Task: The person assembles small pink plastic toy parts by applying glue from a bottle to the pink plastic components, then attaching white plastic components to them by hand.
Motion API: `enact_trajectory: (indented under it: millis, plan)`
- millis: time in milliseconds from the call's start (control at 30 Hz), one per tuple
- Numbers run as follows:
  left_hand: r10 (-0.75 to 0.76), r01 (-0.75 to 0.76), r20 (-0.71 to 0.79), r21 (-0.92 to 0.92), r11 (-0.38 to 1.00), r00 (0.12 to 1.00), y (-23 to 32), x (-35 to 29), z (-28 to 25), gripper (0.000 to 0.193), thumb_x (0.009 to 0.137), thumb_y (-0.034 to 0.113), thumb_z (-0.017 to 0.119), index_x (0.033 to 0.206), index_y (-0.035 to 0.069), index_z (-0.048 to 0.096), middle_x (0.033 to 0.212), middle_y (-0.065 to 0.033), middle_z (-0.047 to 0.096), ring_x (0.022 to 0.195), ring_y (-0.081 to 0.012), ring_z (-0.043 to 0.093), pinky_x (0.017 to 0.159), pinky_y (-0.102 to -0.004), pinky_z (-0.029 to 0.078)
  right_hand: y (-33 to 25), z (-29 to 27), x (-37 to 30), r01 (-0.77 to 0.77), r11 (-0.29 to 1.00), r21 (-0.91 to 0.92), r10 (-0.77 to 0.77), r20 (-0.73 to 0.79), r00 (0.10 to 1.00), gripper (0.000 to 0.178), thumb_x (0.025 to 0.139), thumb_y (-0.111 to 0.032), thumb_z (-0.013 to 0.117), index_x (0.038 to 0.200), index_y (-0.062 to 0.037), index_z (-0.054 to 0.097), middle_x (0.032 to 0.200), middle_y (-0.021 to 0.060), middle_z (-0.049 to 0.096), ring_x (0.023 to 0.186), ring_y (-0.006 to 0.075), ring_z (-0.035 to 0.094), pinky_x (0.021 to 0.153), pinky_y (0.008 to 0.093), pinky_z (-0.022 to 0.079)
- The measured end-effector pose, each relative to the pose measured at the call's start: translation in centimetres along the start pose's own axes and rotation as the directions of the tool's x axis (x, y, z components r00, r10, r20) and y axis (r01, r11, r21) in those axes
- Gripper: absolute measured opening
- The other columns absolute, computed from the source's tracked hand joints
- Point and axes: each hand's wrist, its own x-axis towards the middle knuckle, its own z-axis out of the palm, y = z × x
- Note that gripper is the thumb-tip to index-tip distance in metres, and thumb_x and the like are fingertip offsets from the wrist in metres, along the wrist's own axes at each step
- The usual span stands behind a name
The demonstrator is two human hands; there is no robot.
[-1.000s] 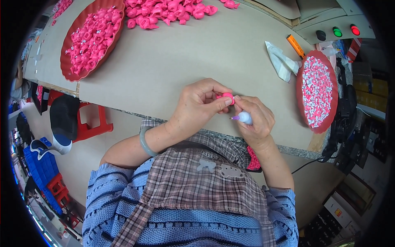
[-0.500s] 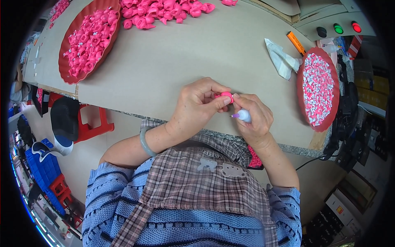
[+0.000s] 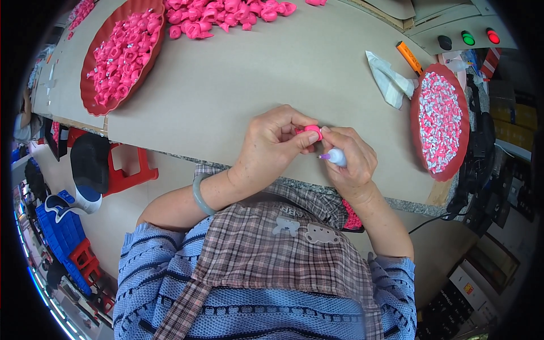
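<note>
In front of my chest, my left hand (image 3: pixel 266 144) pinches a small hollow pink plastic piece (image 3: pixel 312 130) between thumb and fingers. My right hand (image 3: pixel 357 161) meets it from the other side, with thumb and forefinger tips at the edge of the piece. Whether those tips hold a smaller part is hidden. Tucked in the curled fingers of that same hand is a small white squeeze bottle (image 3: pixel 338 157) with a purple nozzle. Its tip points left, below the pink piece and apart from it.
A red scalloped tray (image 3: pixel 86 85) of pink pieces stands at the far left, beside a loose pink heap (image 3: pixel 226 14). On the right, another red tray (image 3: pixel 418 141) holds small pink-and-silver parts. Near it lie a crumpled white tissue (image 3: pixel 388 79) and an orange marker (image 3: pixel 408 56).
</note>
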Motion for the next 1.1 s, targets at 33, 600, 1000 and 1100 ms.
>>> enact_trajectory:
  millis: [33,600,1000,1100]
  plan:
    - [0.001,-0.001,0.001,-0.001,1.0,1.0,0.0,0.0,0.0,0.007,0.086,-0.001,0.063,0.092,-0.005,0.06,0.086,-0.0078,0.062,0.076,-0.0117,0.065,0.065,-0.0223,0.057,0.0,0.0,0.0,-0.002,1.0,0.002,0.002,-0.001,1.0,0.027,0.066,0.006,0.068,0.093,0.0023,0.062,0.072,0.0089,0.062,0.062,0.0203,0.063,0.051,0.0281,0.05]
    - [-0.004,0.004,0.004,-0.002,1.0,1.0,0.2,0.0,0.0,0.007,0.087,-0.001,0.062,0.092,-0.005,0.059,0.082,-0.0082,0.064,0.074,-0.0106,0.064,0.064,-0.0216,0.055,0.1,0.0,-0.1,-0.005,1.0,0.018,0.005,0.002,1.0,0.029,0.067,0.005,0.068,0.095,0.0017,0.061,0.075,0.0093,0.062,0.064,0.021,0.064,0.052,0.0288,0.051]
    - [-0.114,0.203,0.229,-0.418,0.885,0.967,0.9,0.3,-2.3,0.026,0.092,0.009,0.057,0.114,-0.005,0.059,0.099,-0.0116,0.065,0.08,-0.0127,0.063,0.073,-0.0229,0.052,-0.5,-1.0,0.3,-0.181,0.968,0.177,0.201,-0.108,0.974,0.023,0.072,0.01,0.069,0.092,0.0001,0.063,0.081,0.0116,0.067,0.068,0.0194,0.066,0.058,0.0267,0.052]
    - [-0.114,0.284,0.313,-0.577,0.765,0.943,0.6,0.1,-2.8,0.029,0.093,0.01,0.055,0.117,-0.006,0.057,0.104,-0.0152,0.063,0.08,-0.0131,0.061,0.073,-0.0229,0.052,-0.5,-0.9,0.4,-0.231,0.946,0.227,0.259,-0.103,0.96,0.025,0.07,0.011,0.069,0.092,0.0004,0.063,0.082,0.0121,0.067,0.069,0.0187,0.066,0.06,0.0264,0.052]
